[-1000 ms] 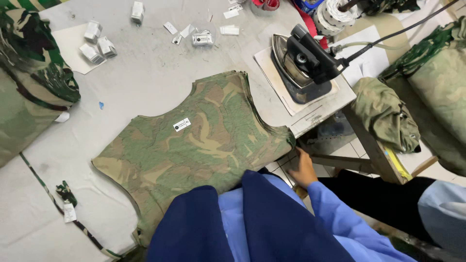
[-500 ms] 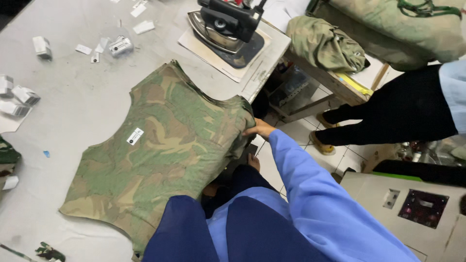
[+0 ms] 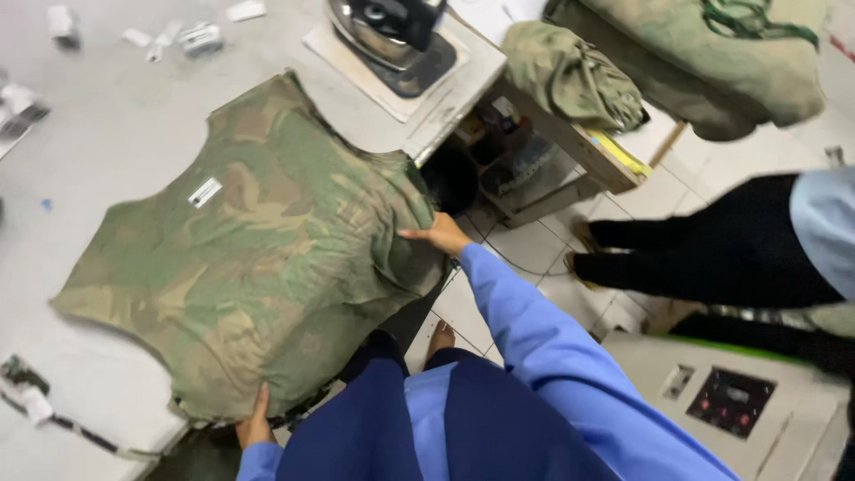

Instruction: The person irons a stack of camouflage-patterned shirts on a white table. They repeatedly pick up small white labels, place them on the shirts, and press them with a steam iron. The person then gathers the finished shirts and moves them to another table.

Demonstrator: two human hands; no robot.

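A camouflage vest panel [image 3: 258, 240] lies spread flat on the grey work table [image 3: 116, 116], with a small white label near its upper part. My left hand [image 3: 256, 420] grips the panel's lower edge at the table's front. At the right edge of the panel, where the cloth hangs over the table side, my right hand [image 3: 438, 235] is pinching the fabric. Both arms are in blue sleeves.
A steam iron [image 3: 387, 31] rests on a white pad at the table's far corner. Small white tags [image 3: 191, 37] lie scattered at the back. Folded green cloth [image 3: 570, 71] sits on a low stand. Another person's dark-trousered legs [image 3: 712, 254] stand right, near a control box [image 3: 726, 392].
The view has swung right and down. My right hand stays on the panel's right edge, and my left hand now shows gripping the lower edge.
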